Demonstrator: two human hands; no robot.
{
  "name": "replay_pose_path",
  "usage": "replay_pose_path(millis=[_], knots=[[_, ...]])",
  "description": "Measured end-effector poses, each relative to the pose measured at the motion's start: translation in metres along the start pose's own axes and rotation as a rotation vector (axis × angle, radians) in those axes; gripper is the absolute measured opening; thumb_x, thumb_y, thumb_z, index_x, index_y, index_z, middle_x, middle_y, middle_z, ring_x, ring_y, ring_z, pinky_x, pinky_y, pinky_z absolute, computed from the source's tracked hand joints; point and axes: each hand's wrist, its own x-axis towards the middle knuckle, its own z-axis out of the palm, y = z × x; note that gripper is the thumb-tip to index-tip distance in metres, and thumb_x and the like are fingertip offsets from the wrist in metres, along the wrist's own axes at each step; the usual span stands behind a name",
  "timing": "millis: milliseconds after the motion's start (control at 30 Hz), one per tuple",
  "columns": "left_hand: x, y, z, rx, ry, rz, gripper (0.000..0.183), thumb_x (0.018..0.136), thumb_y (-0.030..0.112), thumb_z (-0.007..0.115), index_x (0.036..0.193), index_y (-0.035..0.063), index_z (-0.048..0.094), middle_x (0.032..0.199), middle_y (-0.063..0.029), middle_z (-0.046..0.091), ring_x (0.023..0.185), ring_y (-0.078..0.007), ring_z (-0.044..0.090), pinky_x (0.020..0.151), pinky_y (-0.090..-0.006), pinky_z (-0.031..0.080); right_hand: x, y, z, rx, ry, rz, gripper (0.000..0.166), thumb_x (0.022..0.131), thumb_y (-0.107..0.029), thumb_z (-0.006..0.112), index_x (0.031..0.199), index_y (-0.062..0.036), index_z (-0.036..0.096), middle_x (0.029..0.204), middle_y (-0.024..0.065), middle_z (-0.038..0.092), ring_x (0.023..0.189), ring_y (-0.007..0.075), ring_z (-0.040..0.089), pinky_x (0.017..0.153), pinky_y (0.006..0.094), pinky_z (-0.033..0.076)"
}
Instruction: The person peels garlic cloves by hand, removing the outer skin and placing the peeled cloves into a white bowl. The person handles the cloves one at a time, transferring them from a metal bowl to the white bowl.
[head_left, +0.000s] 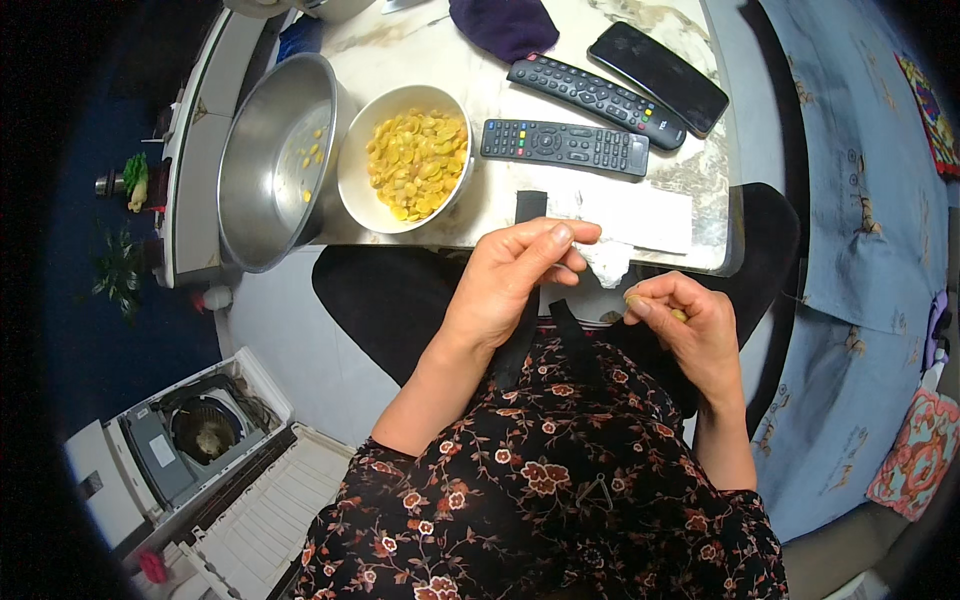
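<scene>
My right hand (686, 319) is closed on small yellow-green beans; one shows between thumb and forefinger, another beside the curled fingers. To its left, my left hand (525, 262) is raised near the table edge with thumb and forefinger pinched together; whether anything small is between them cannot be told. Behind the fingers lies a crumpled white tissue (609, 264) at the table's edge. A white bowl (351, 176) full of split yellow beans (416, 165) stands up and left of my left hand. Beside it, a steel basin (251, 172) holds a few loose beans.
On the marble-patterned table (405, 45) lie two black remote controls (566, 145) (600, 97), a black smartphone (660, 77), a dark purple cloth (504, 26) and white paper (652, 217). An open washing machine (202, 431) stands at lower left; a blue-covered sofa (847, 262) is at right.
</scene>
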Motion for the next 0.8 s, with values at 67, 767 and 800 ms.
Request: replay_pose_path(millis=[67, 767, 800], knots=[[0.009, -0.007, 0.000, 0.482, 0.044, 0.330, 0.024, 0.089, 0.018, 0.053, 0.103, 0.0003, 0.062, 0.095, -0.0083, 0.060, 0.083, -0.0125, 0.056, 0.073, -0.0271, 0.047, -0.001, 0.001, -0.002, -0.012, 0.001, -0.004, 0.011, 0.082, -0.009, 0.061, 0.087, 0.0010, 0.062, 0.071, 0.0029, 0.064, 0.065, 0.0049, 0.058, 0.060, 0.0179, 0.046], [0.046, -0.046, 0.004, 1.645, 0.217, 1.035, 0.022, 0.066, 0.013, 0.069, 0.087, 0.0151, 0.061, 0.095, 0.0010, 0.060, 0.101, -0.0225, 0.051, 0.098, -0.0496, 0.023, -0.006, 0.029, -0.006, -0.082, 0.001, -0.090, 0.010, 0.080, -0.011, 0.064, 0.084, -0.0025, 0.062, 0.073, 0.0029, 0.066, 0.064, 0.0068, 0.061, 0.058, 0.0197, 0.047], [0.046, -0.046, 0.004, 1.636, 0.224, 1.034, 0.023, 0.066, 0.013, 0.069, 0.087, 0.0149, 0.061, 0.094, 0.0014, 0.060, 0.101, -0.0223, 0.051, 0.099, -0.0497, 0.022, -0.006, 0.028, -0.006, -0.069, 0.001, -0.086, 0.010, 0.080, -0.011, 0.064, 0.085, -0.0025, 0.062, 0.073, 0.0029, 0.066, 0.065, 0.0068, 0.061, 0.058, 0.0196, 0.047]])
